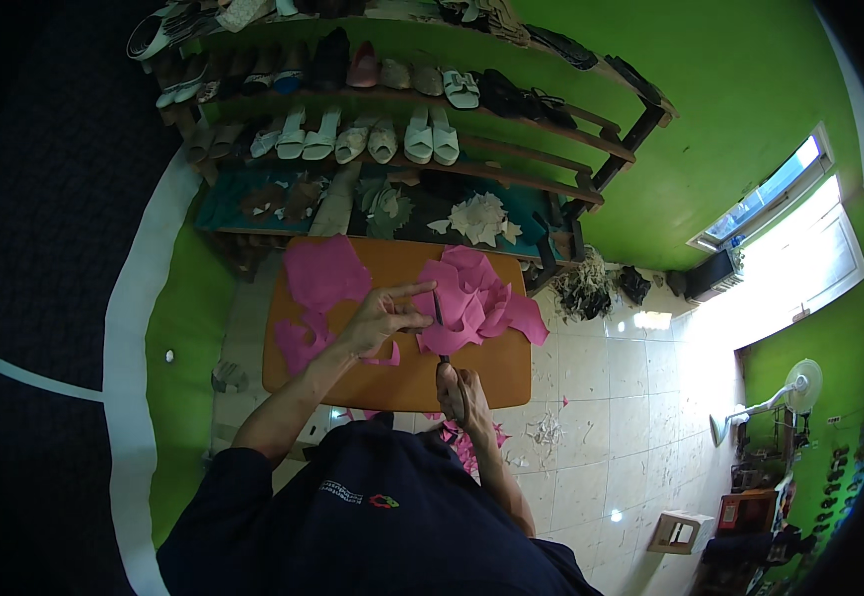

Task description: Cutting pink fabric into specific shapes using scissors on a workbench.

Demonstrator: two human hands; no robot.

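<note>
My right hand is closed round the handles of a pair of scissors, whose dark blades point away from me over pink material. My left hand grips the left edge of a pink sheet piece beside the blades, its index finger and thumb reaching onto it. The piece is curled and bunched, and overlaps other pink pieces at the table's right side. At the table's far left lies a flat pink piece, with cut pink scraps nearer to me. The orange-brown table stands before me.
Beyond the table, a shelf rack bears rows of shoes and sandals, with pale offcuts on its lowest level. Pink scraps and pale shreds litter the tiled floor. At right stand a white fan and a small stool.
</note>
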